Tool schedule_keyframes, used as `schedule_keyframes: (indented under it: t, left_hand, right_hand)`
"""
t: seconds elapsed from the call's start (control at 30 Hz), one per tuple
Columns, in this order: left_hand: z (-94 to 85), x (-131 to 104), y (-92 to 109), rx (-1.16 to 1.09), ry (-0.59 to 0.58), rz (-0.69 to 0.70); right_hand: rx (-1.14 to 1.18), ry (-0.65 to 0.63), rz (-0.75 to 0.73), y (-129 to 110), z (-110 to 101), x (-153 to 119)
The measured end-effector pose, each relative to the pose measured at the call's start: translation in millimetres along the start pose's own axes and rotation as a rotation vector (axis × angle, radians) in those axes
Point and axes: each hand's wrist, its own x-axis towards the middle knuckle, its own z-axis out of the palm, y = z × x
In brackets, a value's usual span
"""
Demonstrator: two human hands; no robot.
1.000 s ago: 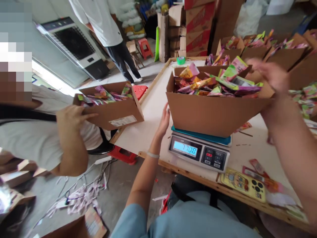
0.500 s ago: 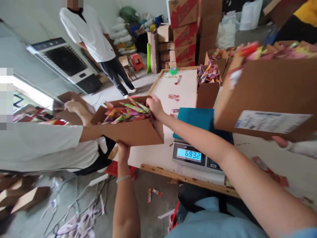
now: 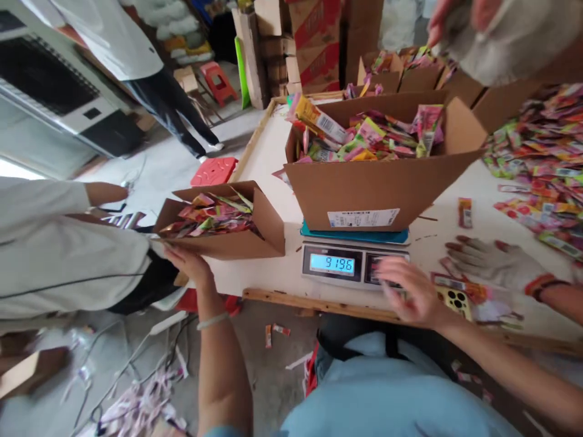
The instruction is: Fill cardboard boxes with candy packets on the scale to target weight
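My left hand (image 3: 191, 264) is against the lower front left corner of a small open carton (image 3: 228, 246) of colourful wrapped sachets, steadying it. This carton sits at the table's left side, its left end beyond the edge. My right hand (image 3: 412, 294), slightly blurred, is open with fingers apart beside the keypad of a digital scale (image 3: 310, 270). The scale's lit display (image 3: 332, 264) reads 9196. A larger open carton (image 3: 364, 188), heaped with sachets and bearing a white label (image 3: 363, 218), stands on the scale's teal platform (image 3: 314, 232).
A co-worker's gloved hand (image 3: 487, 261) lies on the table at right, near a phone (image 3: 455, 300); another gloved hand (image 3: 496, 42) hovers above. Loose sachets (image 3: 542, 176) form a pile. Another person (image 3: 59, 255) is at left; one stands behind. Cables lie on the floor.
The small carton has been lowered onto the table's left side. My right hand has left it for the scale's keypad. The larger carton now rests on the scale; the reading rose from 6932.
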Motion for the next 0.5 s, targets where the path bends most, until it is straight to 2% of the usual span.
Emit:
schedule_keyframes:
  t: [0.03,0.1,0.17,0.23,0.3,0.37,0.43,0.5]
  left_hand:
    - [2.1,-2.2,12.5,0.044,0.136,0.106]
    - [9.3,-9.1,43.4,0.111,0.304,0.304]
    - [21.3,-20.4,79.6,0.139,0.349,0.423]
    - [37.8,-36.1,117.1,0.149,0.346,0.511]
    - [57.5,-54.2,151.1,0.115,0.297,0.599]
    - [78.4,-72.2,178.7,0.049,0.186,0.690]
    - [97.9,-88.4,199.1,-0.028,0.049,0.761]
    - [113.2,-101.9,213.2,-0.079,-0.070,0.799]
  right_hand:
    - [-0.168,0.047,0.019,19.3,-27.1,-31.6]
    - [-0.434,0.085,0.219,62.2,-70.1,-80.2]
    - [-0.551,0.122,0.433,102.6,-96.0,-107.2]
    - [-0.576,0.096,0.581,136.2,-107.6,-111.4]
    - [-0.601,0.003,0.699,165.4,-110.8,-93.2]
    - [-0.629,-0.070,0.842,195.2,-109.5,-56.9]
    - [-0.597,-0.056,1.004,226.6,-103.3,-12.1]
    - [-0.493,0.003,1.103,254.7,-89.1,29.1]
